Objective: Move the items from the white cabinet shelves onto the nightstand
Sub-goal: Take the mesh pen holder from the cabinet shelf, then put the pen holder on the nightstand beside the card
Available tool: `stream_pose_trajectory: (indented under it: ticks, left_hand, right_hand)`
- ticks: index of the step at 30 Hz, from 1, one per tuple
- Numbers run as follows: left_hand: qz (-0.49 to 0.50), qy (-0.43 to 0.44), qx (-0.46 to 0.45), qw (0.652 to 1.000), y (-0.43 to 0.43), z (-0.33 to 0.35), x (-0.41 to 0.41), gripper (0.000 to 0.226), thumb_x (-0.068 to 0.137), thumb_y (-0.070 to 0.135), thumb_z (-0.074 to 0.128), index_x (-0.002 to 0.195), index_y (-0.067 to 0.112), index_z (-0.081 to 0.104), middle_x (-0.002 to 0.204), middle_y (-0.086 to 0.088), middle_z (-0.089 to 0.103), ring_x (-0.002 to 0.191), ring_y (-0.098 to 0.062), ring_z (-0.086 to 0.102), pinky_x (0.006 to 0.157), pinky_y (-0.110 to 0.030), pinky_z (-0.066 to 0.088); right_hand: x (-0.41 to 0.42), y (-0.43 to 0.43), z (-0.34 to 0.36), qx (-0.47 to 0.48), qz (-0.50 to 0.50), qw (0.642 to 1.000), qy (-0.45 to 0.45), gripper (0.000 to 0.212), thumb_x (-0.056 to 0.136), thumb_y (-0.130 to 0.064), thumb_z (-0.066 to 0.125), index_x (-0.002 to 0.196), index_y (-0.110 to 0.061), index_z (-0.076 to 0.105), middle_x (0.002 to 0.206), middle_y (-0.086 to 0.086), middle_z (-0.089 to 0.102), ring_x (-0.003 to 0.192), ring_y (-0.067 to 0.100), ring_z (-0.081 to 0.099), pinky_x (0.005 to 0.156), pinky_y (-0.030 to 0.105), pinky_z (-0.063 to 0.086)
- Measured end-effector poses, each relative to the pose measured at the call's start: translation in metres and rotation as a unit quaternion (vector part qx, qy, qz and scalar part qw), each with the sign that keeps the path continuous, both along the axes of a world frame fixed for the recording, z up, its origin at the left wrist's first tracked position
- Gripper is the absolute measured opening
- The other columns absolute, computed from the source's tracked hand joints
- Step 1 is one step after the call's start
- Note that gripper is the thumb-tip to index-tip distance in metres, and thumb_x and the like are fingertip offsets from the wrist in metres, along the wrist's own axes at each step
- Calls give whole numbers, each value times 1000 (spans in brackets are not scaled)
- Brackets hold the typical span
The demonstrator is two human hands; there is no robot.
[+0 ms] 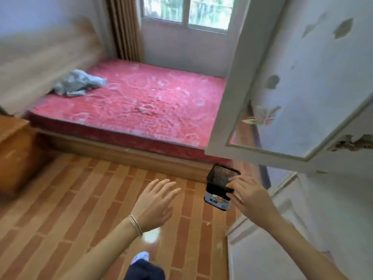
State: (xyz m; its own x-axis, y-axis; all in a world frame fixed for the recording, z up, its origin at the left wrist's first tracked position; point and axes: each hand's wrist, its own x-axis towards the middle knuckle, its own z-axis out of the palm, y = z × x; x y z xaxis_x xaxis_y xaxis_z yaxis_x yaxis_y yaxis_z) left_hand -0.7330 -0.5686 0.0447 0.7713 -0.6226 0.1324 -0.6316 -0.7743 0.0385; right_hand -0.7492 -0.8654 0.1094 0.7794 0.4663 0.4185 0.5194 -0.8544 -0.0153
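Observation:
My right hand [249,196] grips a black mesh holder [221,175] stacked on a small blue-and-white packet [216,201], carried in the air just left of the white cabinet [323,219]. The cabinet's door [282,77] swings open above that hand. Near the middle of the view my left hand [155,203] hovers over the floor, fingers spread and holding nothing, with thin bands on its wrist. The wooden nightstand [14,150] stands at the far left beside the bed, blurred. The cabinet shelves are out of view.
A bed with a red mattress [141,102] fills the middle, a grey cloth [78,83] lying on it. Its wooden base [125,152] edges the brown brick-pattern floor [80,209]. A window and a brown curtain [124,27] are behind. My foot [141,257] shows below.

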Motion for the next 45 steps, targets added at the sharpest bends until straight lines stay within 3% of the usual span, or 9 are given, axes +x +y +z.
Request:
stream_pose_trajectory:
  ticks: [8,18,24,33,45]
  left_hand:
    - [275,7,13,961,202,-3,-94,51,79,46,46,125,26,54,126,2,57,120,-20,50,104,-43,31]
    - [475,-15,25,880,458,14,-172,53,77,44,42,124,25,58,126,-1,58,119,-21,51,104,-48,32]
    - [529,-39,35,847,573,46,-189,52,76,45,42,120,23,61,122,-2,61,116,-23,54,100,-50,38]
    - [573,-42,2,818,653,31,-183,52,80,44,41,124,22,59,125,-2,59,119,-23,51,103,-49,35]
    - [603,-70,8,795,774,43,-60,51,80,43,40,123,21,58,125,-1,58,119,-22,47,100,-46,38]
  right_hand:
    - [54,234,-12,-21,256,966,1,24,68,-21,81,85,-16,65,88,-5,69,93,16,65,82,29,48]
    - [42,561,-8,-23,427,904,-22,25,63,-24,85,79,-20,66,82,-9,69,87,14,66,76,26,51]
    - [35,699,21,0,482,876,-31,27,65,-22,84,85,-18,67,84,-7,69,88,17,65,75,29,52]
    - [62,810,9,-23,521,853,-9,24,68,-20,82,86,-17,67,87,-3,70,90,20,65,74,32,53]
    - [206,951,16,-22,546,837,0,24,65,-17,83,82,-16,65,82,-3,68,83,22,64,68,33,52]
